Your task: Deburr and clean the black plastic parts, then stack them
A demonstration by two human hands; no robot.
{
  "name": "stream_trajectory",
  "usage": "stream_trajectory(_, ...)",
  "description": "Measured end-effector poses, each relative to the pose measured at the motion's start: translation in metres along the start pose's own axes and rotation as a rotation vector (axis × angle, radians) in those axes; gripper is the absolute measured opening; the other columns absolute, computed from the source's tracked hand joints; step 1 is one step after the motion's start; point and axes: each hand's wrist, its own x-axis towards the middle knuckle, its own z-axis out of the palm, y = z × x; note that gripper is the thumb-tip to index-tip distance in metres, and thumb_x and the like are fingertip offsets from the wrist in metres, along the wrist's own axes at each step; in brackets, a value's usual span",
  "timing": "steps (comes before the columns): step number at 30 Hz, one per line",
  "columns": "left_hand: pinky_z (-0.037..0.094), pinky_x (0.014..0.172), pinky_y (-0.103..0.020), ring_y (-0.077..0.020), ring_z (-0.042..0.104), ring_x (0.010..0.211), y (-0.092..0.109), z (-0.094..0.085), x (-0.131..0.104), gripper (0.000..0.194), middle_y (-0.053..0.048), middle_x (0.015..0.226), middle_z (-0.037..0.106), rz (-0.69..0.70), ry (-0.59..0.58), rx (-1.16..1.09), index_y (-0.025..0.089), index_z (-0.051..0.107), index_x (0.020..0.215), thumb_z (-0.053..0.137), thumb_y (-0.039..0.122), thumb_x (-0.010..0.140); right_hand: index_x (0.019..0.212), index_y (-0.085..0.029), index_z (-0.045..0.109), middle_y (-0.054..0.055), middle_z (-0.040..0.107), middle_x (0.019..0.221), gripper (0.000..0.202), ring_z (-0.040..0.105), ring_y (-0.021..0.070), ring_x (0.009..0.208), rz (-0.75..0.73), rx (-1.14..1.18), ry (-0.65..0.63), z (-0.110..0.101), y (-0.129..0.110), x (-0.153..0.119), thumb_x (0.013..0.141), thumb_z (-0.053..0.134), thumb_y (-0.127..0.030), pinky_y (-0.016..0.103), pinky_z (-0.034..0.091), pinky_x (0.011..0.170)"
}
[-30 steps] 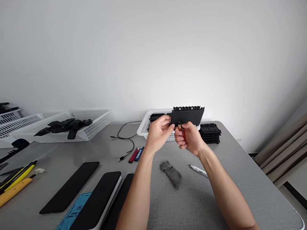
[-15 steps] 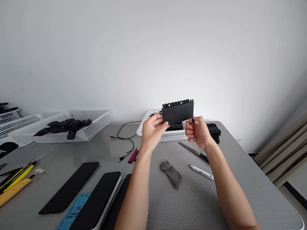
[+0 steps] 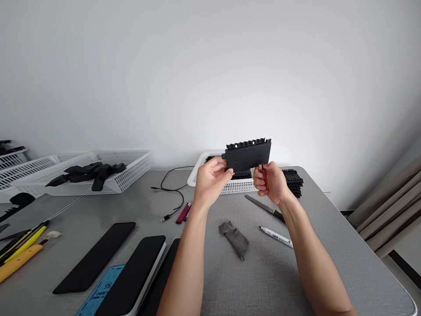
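My left hand (image 3: 213,180) pinches the left end of a flat black plastic plate (image 3: 248,157) with a wavy, notched top edge and small holes. The plate is held up, tilted, in front of the white basket. Closed round an orange-brown lighter (image 3: 261,171), my right hand (image 3: 271,182) sits just under the plate's lower right corner. The lighter's top is near the plate's edge; whether it touches, and any flame, I cannot make out. Behind both hands, the white basket (image 3: 238,188) holds black ridged parts.
A stack of black ridged parts (image 3: 294,182) stands right of the basket. A file (image 3: 263,205), a marker (image 3: 275,236), a grey cloth (image 3: 234,239), a red lighter (image 3: 183,213) and a black cable (image 3: 174,190) lie on the table. Phone-like slabs (image 3: 134,272) lie front left.
The black plate has shifted slightly right and tilted, its lower right corner now closer to the lighter. My right hand has hardly moved. At far left a dark object has shifted.
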Motion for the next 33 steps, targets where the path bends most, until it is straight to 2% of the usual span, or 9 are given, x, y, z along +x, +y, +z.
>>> stream_trajectory(8,0.059,0.084,-0.038,-0.0210,0.072,0.083,-0.001,0.000,0.000,0.029,-0.007,0.089,0.075,0.012,0.010,0.001,0.016,0.066,0.092,0.076,0.027,0.068,0.066,-0.022,0.033,-0.006,0.023,0.059,0.025,0.013,0.0104,0.051,-0.036,-0.014,-0.016,0.001,0.001,-0.002,0.078,0.038,-0.043,0.022,0.011,0.043)
stream_trajectory(12,0.060,0.084,-0.038,-0.0201,0.072,0.081,0.002,0.001,0.000,0.030,-0.005,0.087,0.076,-0.005,0.067,-0.025,0.016,0.066,0.092,0.077,0.026,0.066,0.068,-0.022,0.036,-0.005,0.025,0.061,0.037,0.017,0.0105,0.051,-0.076,-0.039,-0.022,-0.002,-0.003,-0.006,0.086,0.037,-0.054,0.022,0.014,0.044)
stream_trajectory(15,0.061,0.084,-0.039,-0.0203,0.072,0.082,0.003,0.001,0.001,0.029,-0.004,0.083,0.075,-0.018,0.125,-0.048,0.017,0.066,0.092,0.077,0.028,0.067,0.075,-0.023,0.041,-0.005,0.033,0.063,0.039,0.024,0.0108,0.051,-0.153,-0.039,0.035,-0.008,-0.006,-0.008,0.086,0.044,-0.060,0.022,0.019,0.045)
stream_trajectory(19,0.061,0.084,-0.039,-0.0207,0.072,0.086,0.001,-0.002,0.003,0.029,-0.003,0.083,0.075,-0.008,0.191,-0.063,0.018,0.064,0.091,0.076,0.031,0.068,0.089,-0.025,0.043,-0.005,0.044,0.069,0.041,0.035,0.0111,0.055,-0.252,-0.098,0.184,-0.017,-0.002,-0.007,0.085,0.055,-0.064,0.021,0.026,0.047)
stream_trajectory(23,0.059,0.086,-0.036,-0.0211,0.073,0.088,-0.008,-0.005,0.007,0.028,-0.005,0.090,0.075,0.078,0.314,0.008,0.018,0.063,0.091,0.075,0.032,0.070,0.089,-0.024,0.043,-0.003,0.051,0.072,0.037,0.043,0.0126,0.059,-0.258,-0.434,0.221,-0.026,0.013,0.004,0.090,0.053,-0.059,0.022,0.032,0.049)
stream_trajectory(27,0.057,0.086,-0.034,-0.0232,0.073,0.092,-0.012,-0.006,0.008,0.029,-0.008,0.095,0.076,0.165,0.356,0.071,0.018,0.061,0.090,0.075,0.038,0.074,0.086,-0.020,0.051,0.002,0.062,0.080,0.027,0.055,0.0148,0.071,-0.078,-1.066,0.089,-0.025,0.041,0.024,0.095,0.051,-0.046,0.025,0.038,0.059)
stream_trajectory(30,0.055,0.091,-0.035,-0.0240,0.072,0.098,-0.010,-0.006,0.007,0.028,-0.009,0.097,0.076,0.202,0.344,0.080,0.019,0.061,0.089,0.075,0.037,0.074,0.082,-0.019,0.058,0.004,0.069,0.085,0.022,0.062,0.0183,0.077,0.060,-1.230,0.033,-0.011,0.068,0.039,0.084,0.069,-0.038,0.027,0.041,0.062)
stream_trajectory(33,0.054,0.092,-0.035,-0.0238,0.071,0.099,-0.007,-0.006,0.005,0.027,-0.008,0.097,0.076,0.214,0.317,0.090,0.019,0.061,0.089,0.075,0.037,0.075,0.084,-0.016,0.065,0.013,0.072,0.096,0.017,0.067,0.0297,0.095,0.178,-1.369,0.104,0.006,0.098,0.049,0.075,0.077,-0.024,0.035,0.047,0.074)
